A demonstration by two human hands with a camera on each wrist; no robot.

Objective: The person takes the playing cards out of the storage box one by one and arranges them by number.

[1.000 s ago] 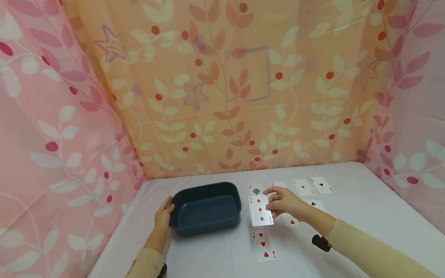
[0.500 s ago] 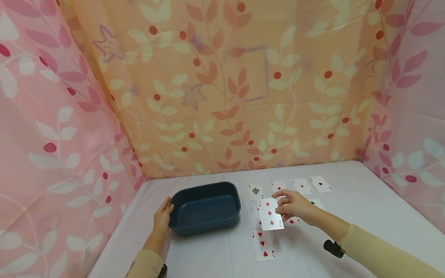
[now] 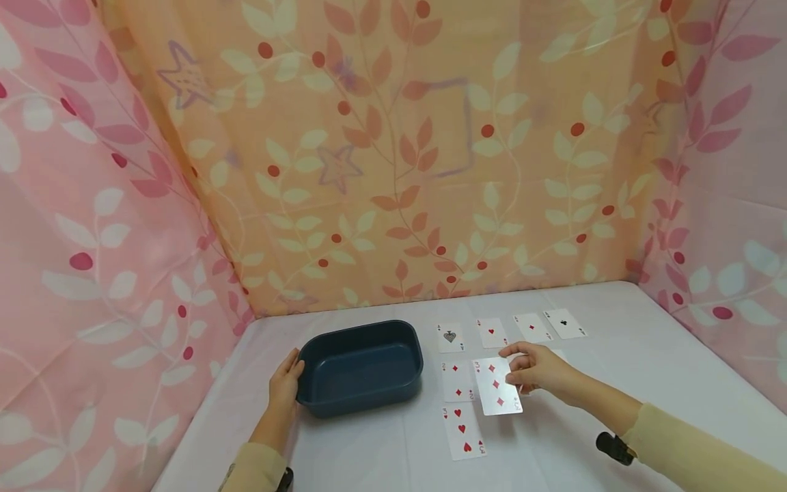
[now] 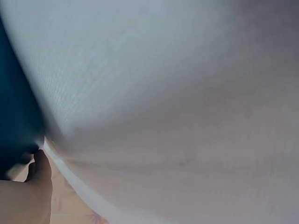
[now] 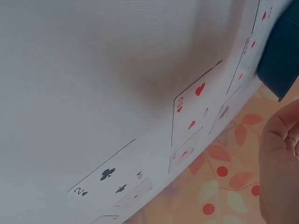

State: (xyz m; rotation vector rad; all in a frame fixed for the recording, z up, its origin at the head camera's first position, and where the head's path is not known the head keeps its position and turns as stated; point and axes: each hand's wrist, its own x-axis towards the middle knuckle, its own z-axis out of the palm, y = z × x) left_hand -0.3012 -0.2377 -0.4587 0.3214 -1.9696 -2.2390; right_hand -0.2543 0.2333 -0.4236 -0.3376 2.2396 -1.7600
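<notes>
In the head view, a three of diamonds playing card (image 3: pixel 496 389) hangs above the tablecloth, pinched at its right edge by my right hand (image 3: pixel 536 369). Below and left of it lies the three of hearts (image 3: pixel 463 430), with the two of diamonds (image 3: pixel 456 383) just above that. My left hand (image 3: pixel 285 383) grips the left end of a dark blue rectangular tub (image 3: pixel 363 403). The right wrist view shows the two of hearts (image 5: pixel 194 107) and two of clubs (image 5: pixel 110 177) on the cloth, largely hidden by my right hand and the held card in the head view.
Along the back lie the ace of spades (image 3: pixel 450 337), ace of hearts (image 3: pixel 492 333), ace of diamonds (image 3: pixel 531 328) and ace of clubs (image 3: pixel 564 324). A white cloth covers the table (image 3: pixel 381 451). Patterned curtains (image 3: pixel 369 171) enclose the back and sides.
My right hand has carried the three of diamonds to the right and slightly nearer, uncovering the two of diamonds. My left hand stays on the tub.
</notes>
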